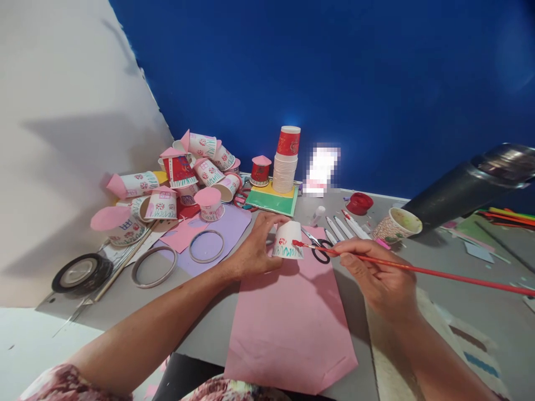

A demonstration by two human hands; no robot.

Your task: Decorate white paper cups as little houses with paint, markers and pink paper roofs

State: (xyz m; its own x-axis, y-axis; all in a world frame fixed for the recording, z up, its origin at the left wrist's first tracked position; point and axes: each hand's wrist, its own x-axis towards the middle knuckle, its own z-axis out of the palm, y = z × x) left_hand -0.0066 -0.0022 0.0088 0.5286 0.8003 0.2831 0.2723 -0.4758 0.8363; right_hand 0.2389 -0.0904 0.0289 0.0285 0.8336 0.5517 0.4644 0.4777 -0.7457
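The left hand [259,245] is partly closed, its thumb and fingers spread to grip the far-left side of a white paper cup [287,233], leaving the front face exposed. The right hand [378,273] is closed in a pen grip on a red brush [426,270]; the bristles [297,243] are at the cup's right front, apparently in contact. The cup is inverted above the upper part of a pink sheet [288,328]; whether it bears on the sheet, I cannot tell from here.

Step in hand, by my judgement: applying red dabs above the green strokes. This calls for a steady cup and light brush pressure.

Pose: both forearms converge from the near edge of the desk [217,309]. Scissors [321,255] lie just behind the brush. Farther out are markers [345,228] and a red tub [360,204] at right, decorated cups [161,206] at left.
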